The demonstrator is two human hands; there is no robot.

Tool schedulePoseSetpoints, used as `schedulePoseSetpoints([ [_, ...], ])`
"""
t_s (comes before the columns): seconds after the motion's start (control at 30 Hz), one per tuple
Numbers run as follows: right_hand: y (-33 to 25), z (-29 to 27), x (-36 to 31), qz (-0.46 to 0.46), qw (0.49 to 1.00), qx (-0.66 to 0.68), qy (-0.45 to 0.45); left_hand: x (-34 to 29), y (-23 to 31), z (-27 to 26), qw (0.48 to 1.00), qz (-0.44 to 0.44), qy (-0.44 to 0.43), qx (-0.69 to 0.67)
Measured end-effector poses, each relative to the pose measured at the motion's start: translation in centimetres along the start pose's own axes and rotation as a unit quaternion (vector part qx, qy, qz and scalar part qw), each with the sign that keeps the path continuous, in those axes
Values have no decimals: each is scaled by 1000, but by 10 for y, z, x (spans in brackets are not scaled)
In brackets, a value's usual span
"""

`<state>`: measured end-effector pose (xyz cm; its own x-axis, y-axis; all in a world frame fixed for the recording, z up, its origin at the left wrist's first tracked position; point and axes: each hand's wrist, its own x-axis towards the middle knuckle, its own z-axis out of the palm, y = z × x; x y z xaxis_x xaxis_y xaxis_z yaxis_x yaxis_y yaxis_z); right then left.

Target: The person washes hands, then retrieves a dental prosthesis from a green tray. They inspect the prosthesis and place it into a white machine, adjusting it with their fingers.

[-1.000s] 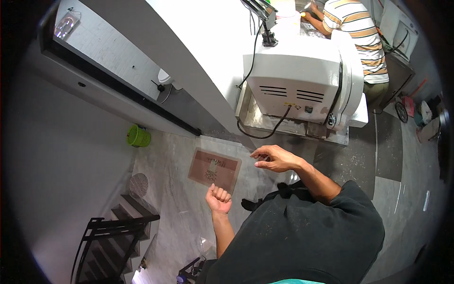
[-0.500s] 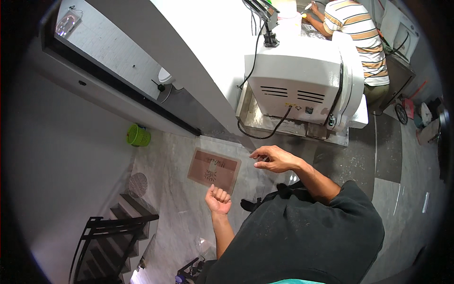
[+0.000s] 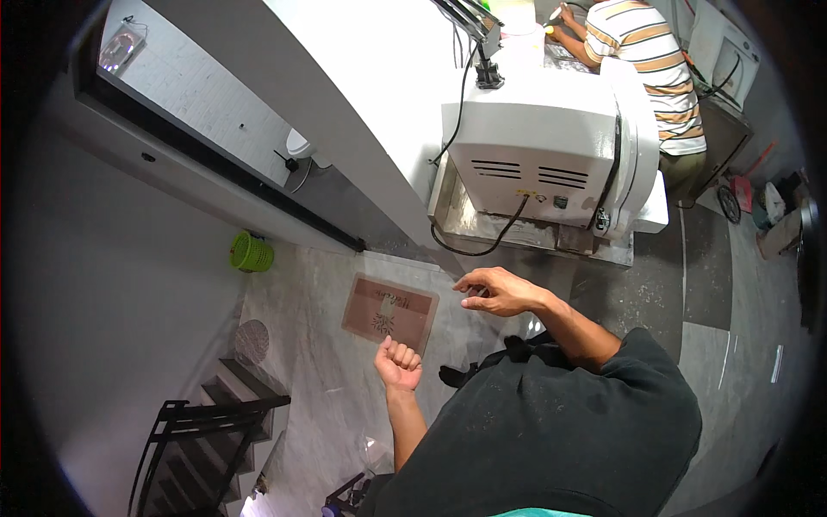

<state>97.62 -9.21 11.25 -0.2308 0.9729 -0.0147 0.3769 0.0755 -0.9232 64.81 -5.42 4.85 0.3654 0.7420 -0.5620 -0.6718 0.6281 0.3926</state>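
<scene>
My left hand [image 3: 398, 364] hangs in the air over the near edge of a brownish-pink doormat [image 3: 362, 312], its fingers curled into a loose fist and nothing showing in it. Farther right, my right hand [image 3: 498, 291] is held out with thumb and fingers apart, touching nothing. It is nearest to a big white machine [image 3: 534, 129] with vent slots and a black cable [image 3: 476, 252] looping from its back. The machine sits on a metal-topped stand [image 3: 616, 252].
Stairs with a black railing [image 3: 226, 412] lie at lower left. A green basket [image 3: 251, 252] stands by the wall. Behind the machine, a person in a striped shirt [image 3: 650, 60] works at a counter. A black clamp-arm [image 3: 488, 76] stands behind the machine.
The view has shifted very slightly. Both my hands keep nearly the same pose and place. The other person's hands have moved a little.
</scene>
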Motion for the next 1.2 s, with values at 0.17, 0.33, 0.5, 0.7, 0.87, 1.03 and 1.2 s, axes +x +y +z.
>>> schedulePoseSetpoints([
  [0.17, -3, -1, 0, 3, 1000, 2, -9, -1, 0, 2, 1000, -2, -9, 3],
  [0.33, -3, 1, -1, -4, 1000, -2, -7, -1, 0, 0, 1000, -5, -18, -1],
  [0.5, 0, 1, -1, -6, 1000, -18, -7, -1, -1, -1, 1000, -6, -17, 1],
  [0.7, -4, -3, -1, 5, 1000, -10, 0, -4, 0, -2, 1000, -3, -19, 3],
  [0.87, -1, -3, -3, -8, 1000, -15, 5, -3, 0, -1, 1000, -3, -16, -2],
  [1.03, -3, -1, -3, 7, 1000, -8, -3, -5, -2, -1, 1000, 4, 0, 1],
  [1.2, -6, -1, -3, 15, 1000, 8, -14, -5, -3, 0, 1000, 3, -4, 0],
])
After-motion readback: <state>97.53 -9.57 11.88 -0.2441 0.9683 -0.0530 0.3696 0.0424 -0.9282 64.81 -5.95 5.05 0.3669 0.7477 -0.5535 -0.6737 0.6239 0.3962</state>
